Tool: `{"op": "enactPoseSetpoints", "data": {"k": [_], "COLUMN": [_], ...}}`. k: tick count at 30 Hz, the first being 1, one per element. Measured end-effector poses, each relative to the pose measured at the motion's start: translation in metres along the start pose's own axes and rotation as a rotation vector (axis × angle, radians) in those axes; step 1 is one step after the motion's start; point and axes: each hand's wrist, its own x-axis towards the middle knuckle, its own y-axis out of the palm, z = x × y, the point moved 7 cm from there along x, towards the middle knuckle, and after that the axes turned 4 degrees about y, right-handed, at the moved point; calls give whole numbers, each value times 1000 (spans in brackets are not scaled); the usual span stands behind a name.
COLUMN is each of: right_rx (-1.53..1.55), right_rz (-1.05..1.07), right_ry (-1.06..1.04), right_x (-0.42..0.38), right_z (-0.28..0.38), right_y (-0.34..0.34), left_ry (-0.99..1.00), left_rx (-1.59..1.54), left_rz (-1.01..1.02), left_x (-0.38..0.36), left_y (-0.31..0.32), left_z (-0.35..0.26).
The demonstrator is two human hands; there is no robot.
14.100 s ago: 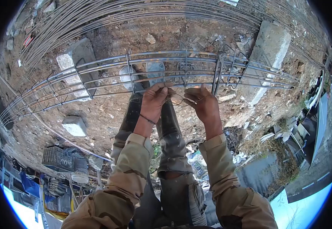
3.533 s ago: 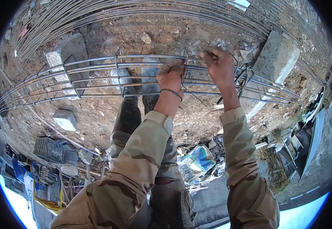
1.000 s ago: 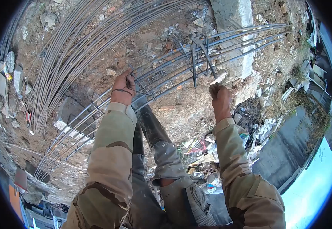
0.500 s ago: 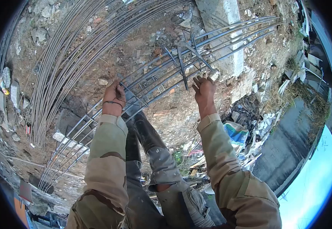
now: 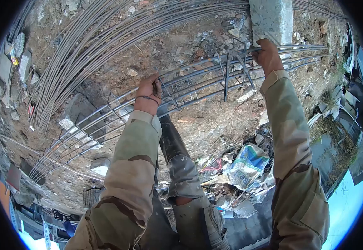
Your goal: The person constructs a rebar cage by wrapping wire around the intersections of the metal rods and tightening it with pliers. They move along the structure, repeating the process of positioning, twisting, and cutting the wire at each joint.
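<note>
A long cage of steel rebar (image 5: 198, 96) runs across the view, its bars joined at intervals by square stirrups. My left hand (image 5: 150, 91) is closed at the cage's upper bars, beside one stirrup (image 5: 169, 95); the exact hold is partly hidden by the fingers. Farther right, my right hand (image 5: 268, 57) has its fingers curled over the upper bar. Just left of it, several loose stirrups (image 5: 227, 75) sit bunched and tilted around the bars. The smaller ties (image 5: 180, 88) between the hands are too fine to make out clearly.
Many long loose rods (image 5: 71, 62) lie curved on the ground beyond the cage. A concrete beam (image 5: 272, 21) lies near my right hand, and a concrete block (image 5: 83, 114) is at the left. Rubble and a torn sack (image 5: 248, 164) lie close to my boots (image 5: 174, 139).
My right hand has moved from below the loose stirrups to the upper bar and closed there. The view has shifted, while my left hand stays at the same stirrup.
</note>
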Motion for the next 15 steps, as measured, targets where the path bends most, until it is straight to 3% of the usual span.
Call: {"op": "enactPoseSetpoints", "data": {"k": [3,7,9,10,12,14,15], "right_rx": [-22,238,-229,-234,104,-299,-392], "right_rz": [-7,-64,163,165,65,-403,-338], "right_ry": [-139,-45,-281,-295,-281,-920,-1068], "right_x": [22,57,83,67,27,-31,-98], "right_z": [20,3,6,9,-5,-1,-1], "right_y": [15,13,14,15,-2,-11,7], "left_ry": [13,17,36,40,36,66,89], "left_rx": [-3,-15,-28,-39,38,6,-9], "left_rz": [-64,-115,-72,-64,-60,-95,-139], "left_x": [3,-3,-3,1,7,0,-6], "left_y": [5,10,12,10,7,12,12], "left_z": [-3,-1,-3,-4,-1,-3,-3]}}
